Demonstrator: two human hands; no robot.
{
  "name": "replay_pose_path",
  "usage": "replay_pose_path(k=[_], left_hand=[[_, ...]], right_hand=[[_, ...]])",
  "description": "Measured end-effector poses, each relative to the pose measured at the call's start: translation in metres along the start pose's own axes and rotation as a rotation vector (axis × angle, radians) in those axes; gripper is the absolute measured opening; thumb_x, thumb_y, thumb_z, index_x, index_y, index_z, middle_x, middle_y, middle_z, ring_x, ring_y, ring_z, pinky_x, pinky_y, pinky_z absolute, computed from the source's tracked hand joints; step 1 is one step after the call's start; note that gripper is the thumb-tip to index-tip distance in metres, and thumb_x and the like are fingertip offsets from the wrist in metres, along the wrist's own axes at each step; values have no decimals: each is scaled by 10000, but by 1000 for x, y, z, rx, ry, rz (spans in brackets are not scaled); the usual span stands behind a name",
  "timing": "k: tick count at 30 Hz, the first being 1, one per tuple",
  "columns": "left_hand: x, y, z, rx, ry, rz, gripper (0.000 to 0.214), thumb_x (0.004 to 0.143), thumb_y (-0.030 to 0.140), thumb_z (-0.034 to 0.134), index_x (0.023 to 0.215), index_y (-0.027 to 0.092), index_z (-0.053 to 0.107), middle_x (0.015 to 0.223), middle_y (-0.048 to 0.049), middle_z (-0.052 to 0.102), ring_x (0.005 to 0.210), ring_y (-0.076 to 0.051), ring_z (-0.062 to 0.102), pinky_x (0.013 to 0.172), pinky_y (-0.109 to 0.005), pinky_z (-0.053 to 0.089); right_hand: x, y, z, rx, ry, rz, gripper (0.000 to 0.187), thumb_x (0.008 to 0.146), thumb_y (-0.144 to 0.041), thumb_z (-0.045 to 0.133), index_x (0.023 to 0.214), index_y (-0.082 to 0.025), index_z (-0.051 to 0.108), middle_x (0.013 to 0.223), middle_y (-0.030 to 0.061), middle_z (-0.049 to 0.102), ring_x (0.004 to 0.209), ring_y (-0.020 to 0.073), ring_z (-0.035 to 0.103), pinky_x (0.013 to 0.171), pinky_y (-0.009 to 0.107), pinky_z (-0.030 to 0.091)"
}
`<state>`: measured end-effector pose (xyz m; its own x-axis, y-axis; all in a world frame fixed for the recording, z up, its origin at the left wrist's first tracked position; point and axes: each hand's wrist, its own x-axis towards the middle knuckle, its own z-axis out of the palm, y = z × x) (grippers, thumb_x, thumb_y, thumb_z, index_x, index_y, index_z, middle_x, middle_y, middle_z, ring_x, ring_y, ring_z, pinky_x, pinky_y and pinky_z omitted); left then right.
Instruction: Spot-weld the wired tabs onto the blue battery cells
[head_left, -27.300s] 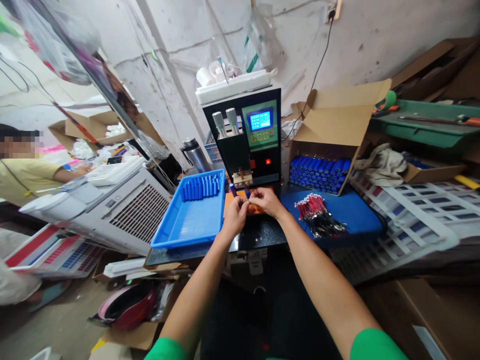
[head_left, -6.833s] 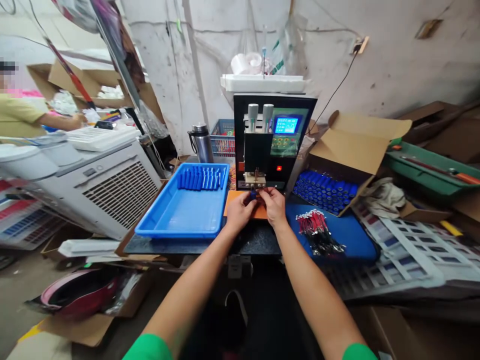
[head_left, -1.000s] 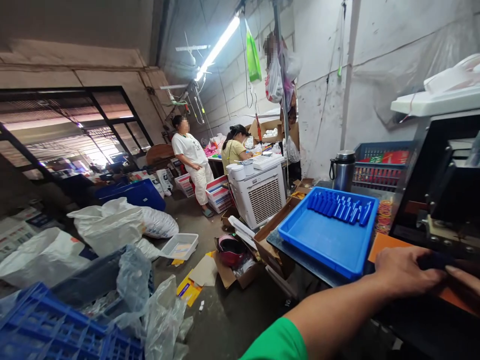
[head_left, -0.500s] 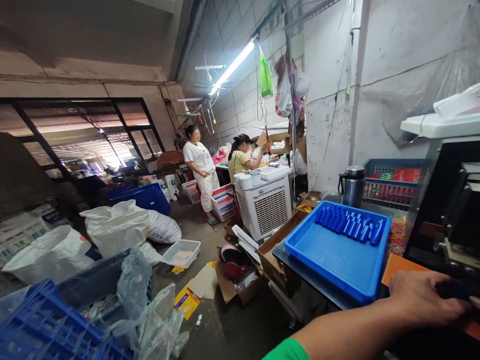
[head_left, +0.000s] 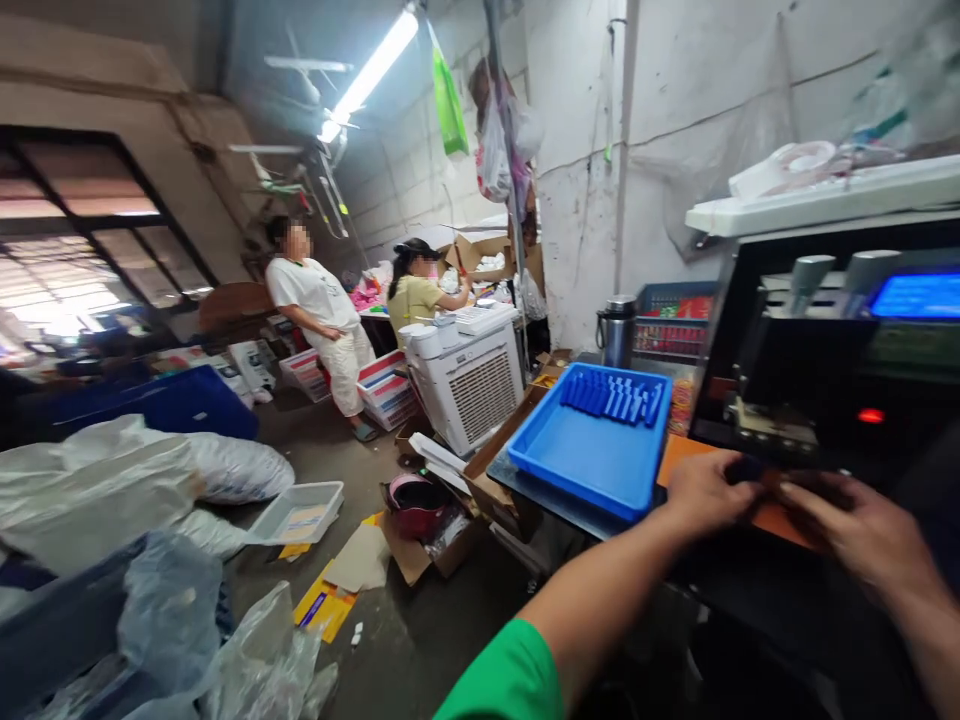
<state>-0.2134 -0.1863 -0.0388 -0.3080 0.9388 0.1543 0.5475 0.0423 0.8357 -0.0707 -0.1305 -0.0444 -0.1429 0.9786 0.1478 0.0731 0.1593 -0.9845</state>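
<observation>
My left hand (head_left: 709,492) and my right hand (head_left: 855,530) meet over an orange mat (head_left: 679,458), just below the electrode head of a black spot welder (head_left: 817,340). Both have the fingers pinched around a small dark cell (head_left: 750,472) held between them; the picture is blurred there. A blue tray (head_left: 592,455) with a row of several blue cells (head_left: 611,397) along its far end lies to the left of my left hand.
A steel flask (head_left: 619,330) and a blue crate stand behind the tray. A white air cooler (head_left: 469,375) is on the floor to the left. Two people (head_left: 322,315) are at a far bench. Bags, cardboard and a white tray litter the floor.
The view has swung back to the right. The welder and my right hand have come into sight. My hands remain together at the welder.
</observation>
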Motion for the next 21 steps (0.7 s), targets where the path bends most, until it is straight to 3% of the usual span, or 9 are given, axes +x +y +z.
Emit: replay_pose_path(k=[3, 8, 13, 21], left_hand=[[5, 2, -3, -47, -6, 98, 306, 802, 288, 672, 1096, 221, 722, 972, -40, 742, 881, -206, 670, 820, -318, 536], [30, 0, -1, -195, -5, 227, 268, 789, 204, 678, 1051, 160, 712, 943, -67, 740, 881, -201, 667, 842, -320, 540], [43, 0, 1, -233, -26, 265, 249, 775, 179, 667, 1017, 133, 709, 910, -65, 740, 839, -186, 669, 825, -306, 537], [48, 3, -2, -332, -82, 261, 323, 754, 195, 679, 1067, 118, 686, 1024, -95, 735, 924, -209, 687, 891, -352, 537]], right_hand=[[-8, -15, -1, -201, 19, -62, 285, 517, -489, 700, 687, -261, 703, 822, 168, 735, 754, 321, 679, 759, 486, 514], [4, -15, 3, -270, -12, -235, 253, 679, -445, 620, 718, -204, 685, 863, 116, 748, 829, 271, 686, 821, 400, 528], [22, -9, -1, -245, -33, -218, 167, 717, -340, 611, 701, -193, 687, 846, 89, 747, 834, 255, 686, 819, 375, 519], [30, -8, -1, -212, -42, -209, 173, 734, -334, 605, 667, -183, 657, 831, 78, 744, 809, 231, 672, 795, 345, 499]])
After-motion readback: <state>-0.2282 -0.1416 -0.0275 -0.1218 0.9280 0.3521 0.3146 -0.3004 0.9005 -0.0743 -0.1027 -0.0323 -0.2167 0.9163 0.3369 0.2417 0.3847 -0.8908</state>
